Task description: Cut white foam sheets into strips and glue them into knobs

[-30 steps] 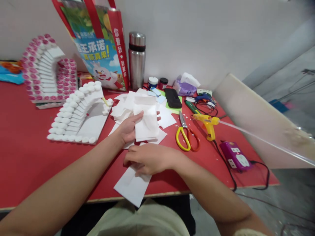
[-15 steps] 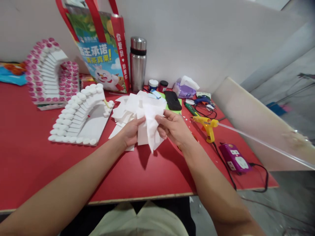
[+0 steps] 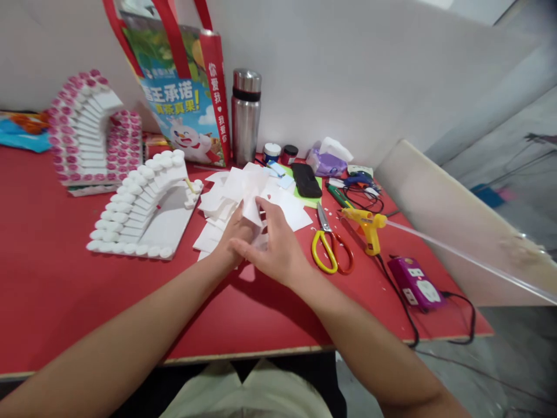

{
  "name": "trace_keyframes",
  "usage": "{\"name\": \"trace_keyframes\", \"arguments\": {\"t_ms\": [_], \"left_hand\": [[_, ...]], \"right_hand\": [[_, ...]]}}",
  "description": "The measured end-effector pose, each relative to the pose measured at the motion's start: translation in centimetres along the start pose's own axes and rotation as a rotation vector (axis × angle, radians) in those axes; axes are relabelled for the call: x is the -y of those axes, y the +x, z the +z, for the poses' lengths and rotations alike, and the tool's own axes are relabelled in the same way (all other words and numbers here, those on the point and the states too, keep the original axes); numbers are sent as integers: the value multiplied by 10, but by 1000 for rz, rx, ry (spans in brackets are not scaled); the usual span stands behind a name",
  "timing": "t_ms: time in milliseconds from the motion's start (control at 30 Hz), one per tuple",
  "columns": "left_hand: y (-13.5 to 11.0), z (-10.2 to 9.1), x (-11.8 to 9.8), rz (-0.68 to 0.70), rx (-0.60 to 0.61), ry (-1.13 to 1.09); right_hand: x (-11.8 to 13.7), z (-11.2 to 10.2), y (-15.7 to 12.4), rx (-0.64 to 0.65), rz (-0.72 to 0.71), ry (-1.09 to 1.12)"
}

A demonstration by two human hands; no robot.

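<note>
A thin white sheet (image 3: 251,204), perhaps paper or tissue, stands folded up from my left hand (image 3: 238,232), whose fingers are closed around its lower part. My right hand (image 3: 278,247) curves against the left with its thumb and fingers apart. Its thumb crosses near the left wrist, and its fingertips are beside the sheet. Beneath and behind both hands spreads a pile of white paper pieces (image 3: 213,200). Scissors with one yellow and one red handle (image 3: 324,252) lie to the right of my right hand.
Left on the red table (image 3: 209,331) are a white stair-like model (image 3: 167,223) and a pink-and-white one (image 3: 65,136). A bag (image 3: 174,110) and steel flask (image 3: 246,125) stand behind. Rightward are a yellow glue gun (image 3: 369,223), its cord and a purple power box (image 3: 415,281).
My right hand has moved left and down, off the sheet's right side and against my left hand. The sheet is now bunched upright, and the scissors have come into view.
</note>
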State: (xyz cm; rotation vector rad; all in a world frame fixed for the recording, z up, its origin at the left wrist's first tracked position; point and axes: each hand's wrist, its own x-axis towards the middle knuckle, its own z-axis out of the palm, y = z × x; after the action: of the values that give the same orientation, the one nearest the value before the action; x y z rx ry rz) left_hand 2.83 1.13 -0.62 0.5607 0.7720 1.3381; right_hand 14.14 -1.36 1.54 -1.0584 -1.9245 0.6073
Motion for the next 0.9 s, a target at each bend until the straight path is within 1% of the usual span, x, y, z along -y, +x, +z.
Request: {"name": "trace_keyframes", "arguments": {"t_ms": [67, 100, 167, 200, 267, 300, 367, 433, 500, 533, 633, 733, 900], "left_hand": [[-4, -2, 2, 68, -12, 88], [-6, -2, 2, 99, -12, 135], [-6, -1, 1, 102, -1, 170], [-6, -1, 0, 73, 0, 147], [-3, 0, -3, -44, 17, 46], [-1, 0, -4, -123, 35, -4], [1, -1, -6, -290, 87, -76], [2, -2, -6, -436, 138, -112], [2, -2, -5, -514, 185, -128], [1, -3, -5, -530, 216, -136], [1, -3, -3, -531, 294, -182], [3, -4, -1, -505, 298, -210], [4, -3, -2, -489, 276, -223]], "right_hand": [[-1, 1, 0, -65, 14, 52], [-3, -1, 2, -106, 62, 89], [-12, -11, 8, -183, 211, 178], [-16, -18, 12, -216, 287, 241], [-24, -35, 20, -261, 369, 462], [-27, -43, 23, -248, 393, 588], [-29, -55, 27, -147, 434, 787], [-28, -59, 28, -20, 473, 891], [-28, -55, 26, 50, 502, 909], [-28, -51, 25, 55, 510, 892], [-33, -39, 24, 13, 512, 809], [-36, -33, 24, -34, 522, 752], [-37, -32, 25, -103, 530, 704]]}}
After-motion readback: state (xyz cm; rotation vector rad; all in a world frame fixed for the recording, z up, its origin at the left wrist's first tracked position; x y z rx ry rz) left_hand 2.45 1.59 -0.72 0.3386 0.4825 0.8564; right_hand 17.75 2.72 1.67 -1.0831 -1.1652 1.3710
